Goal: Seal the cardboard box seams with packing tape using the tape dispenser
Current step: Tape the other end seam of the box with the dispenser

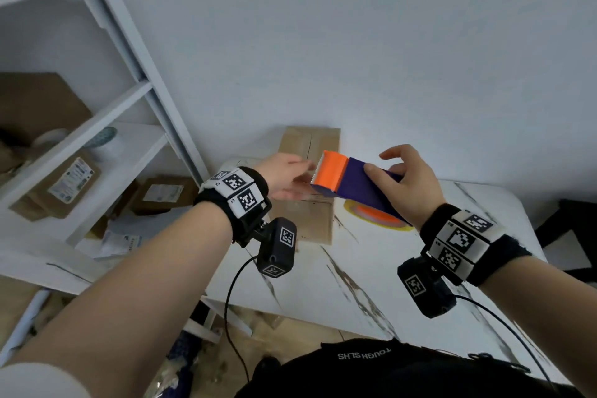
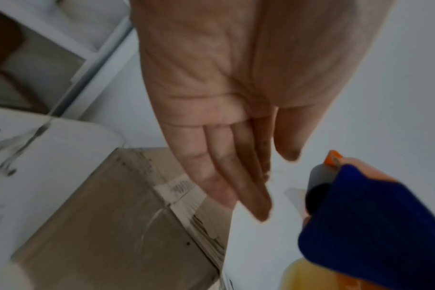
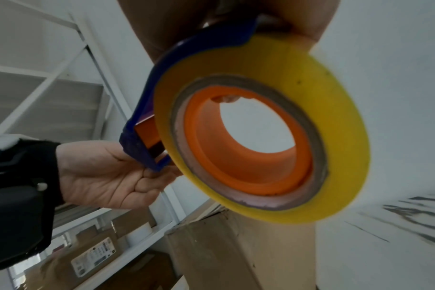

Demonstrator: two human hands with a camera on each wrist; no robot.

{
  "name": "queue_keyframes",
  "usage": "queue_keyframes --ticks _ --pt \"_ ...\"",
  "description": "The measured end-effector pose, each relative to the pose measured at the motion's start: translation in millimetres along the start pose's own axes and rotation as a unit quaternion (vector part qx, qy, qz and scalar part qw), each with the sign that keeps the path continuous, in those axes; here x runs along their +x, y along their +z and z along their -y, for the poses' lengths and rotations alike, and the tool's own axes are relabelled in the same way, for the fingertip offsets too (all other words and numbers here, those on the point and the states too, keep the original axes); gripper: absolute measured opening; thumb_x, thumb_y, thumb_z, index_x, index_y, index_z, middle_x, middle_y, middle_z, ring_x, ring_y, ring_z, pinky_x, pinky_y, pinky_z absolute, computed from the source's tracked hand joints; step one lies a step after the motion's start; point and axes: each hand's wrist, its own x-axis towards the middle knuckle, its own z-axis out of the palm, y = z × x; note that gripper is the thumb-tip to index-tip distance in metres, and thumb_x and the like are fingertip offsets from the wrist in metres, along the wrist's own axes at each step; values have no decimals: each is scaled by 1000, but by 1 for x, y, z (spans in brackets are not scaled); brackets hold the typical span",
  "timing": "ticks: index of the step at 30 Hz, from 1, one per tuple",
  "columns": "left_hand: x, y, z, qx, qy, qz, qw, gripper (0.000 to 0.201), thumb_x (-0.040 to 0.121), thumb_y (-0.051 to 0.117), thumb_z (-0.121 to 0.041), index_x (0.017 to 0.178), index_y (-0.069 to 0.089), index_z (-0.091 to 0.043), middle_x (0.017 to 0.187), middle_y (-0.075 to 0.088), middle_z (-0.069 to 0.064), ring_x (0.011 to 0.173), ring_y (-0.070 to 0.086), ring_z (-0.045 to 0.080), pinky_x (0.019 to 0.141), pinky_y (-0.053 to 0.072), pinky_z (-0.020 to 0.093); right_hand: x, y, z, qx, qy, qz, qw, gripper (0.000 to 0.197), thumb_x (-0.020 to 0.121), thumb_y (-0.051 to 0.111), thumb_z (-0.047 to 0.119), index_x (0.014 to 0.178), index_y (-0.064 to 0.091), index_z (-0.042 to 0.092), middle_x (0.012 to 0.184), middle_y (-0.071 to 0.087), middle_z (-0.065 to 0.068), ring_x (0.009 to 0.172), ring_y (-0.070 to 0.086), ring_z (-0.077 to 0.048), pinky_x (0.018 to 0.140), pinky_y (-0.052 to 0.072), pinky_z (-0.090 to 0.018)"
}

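My right hand (image 1: 387, 171) grips the tape dispenser (image 1: 352, 184) by its blue body and holds it in the air above the table. Its orange toothed end points left, and the yellow tape roll (image 3: 335, 98) hangs beneath on an orange hub. My left hand (image 1: 290, 178) is held flat with straight fingers (image 2: 236, 157) right beside that orange end, holding nothing. The brown cardboard box (image 1: 318, 223) lies flat on the table under both hands, its far end against the wall. An old label strip crosses the box (image 2: 112, 225).
The white marbled table (image 1: 387, 268) stretches toward me. A white shelf unit (image 1: 97, 155) with several labelled parcels stands to the left. A dark chair (image 1: 568, 229) sits past the table's right edge. Wrist camera cables hang below my arms.
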Motion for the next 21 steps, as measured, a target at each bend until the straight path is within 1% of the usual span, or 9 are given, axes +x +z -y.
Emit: queue_keyframes --ticks 5,6,9,11,14,16,17,19,21 --pt "1 -1 12 3 28 -26 999 26 94 50 -9 119 57 -7 81 65 0 68 63 8 63 56 17 -1 1 2 -8 -40 17 999 28 85 59 42 102 50 22 72 69 -3 77 63 -23 75 52 -43" --pt "2 -2 14 1 29 -34 999 25 94 51 -9 118 58 -6 80 65 1 68 63 8 62 56 17 -1 1 2 -12 -46 21 999 26 85 59 42 101 51 23 72 68 -3 76 63 -23 75 53 -43" --pt "5 -2 16 21 36 -71 997 23 93 54 -16 113 61 -6 81 65 5 72 63 15 72 56 27 -1 1 3 -39 -57 47 997 22 82 60 49 92 55 30 73 66 2 76 63 -21 73 53 -39" --pt "7 -5 17 50 58 -98 992 17 92 57 -19 101 66 -8 81 66 6 73 65 18 74 57 29 1 3 5 -68 -63 70 993 23 78 63 54 86 57 33 78 66 4 78 62 -19 73 53 -36" --pt "8 -12 21 115 92 -135 980 12 90 60 -23 80 66 -18 70 66 -1 62 64 7 59 56 16 6 10 9 -92 -73 101 988 22 75 66 54 84 60 34 80 65 7 80 61 -16 75 52 -34" --pt "11 -18 25 123 97 -151 976 12 89 61 -23 79 67 -19 68 66 -4 56 64 2 51 52 12 13 13 11 -105 -73 113 985 23 75 66 54 84 63 34 81 65 8 81 61 -15 76 51 -33" --pt "12 -22 28 104 92 -157 978 10 89 61 -20 83 68 -16 70 67 -3 52 64 -1 49 50 12 16 13 12 -115 -69 117 984 24 74 66 55 84 64 33 83 66 8 82 61 -15 75 51 -32" --pt "11 -36 34 52 82 -179 979 13 90 60 -12 94 67 -3 72 66 3 45 62 -3 44 45 8 22 8 7 -140 -55 118 982 26 73 66 57 83 66 33 85 67 8 83 60 -14 74 49 -31" --pt "8 -55 45 35 70 -211 974 13 90 58 -9 90 66 2 74 64 10 39 58 -3 38 40 6 25 0 -2 -175 -34 119 977 29 71 65 59 83 66 33 87 68 8 84 60 -14 72 46 -29"
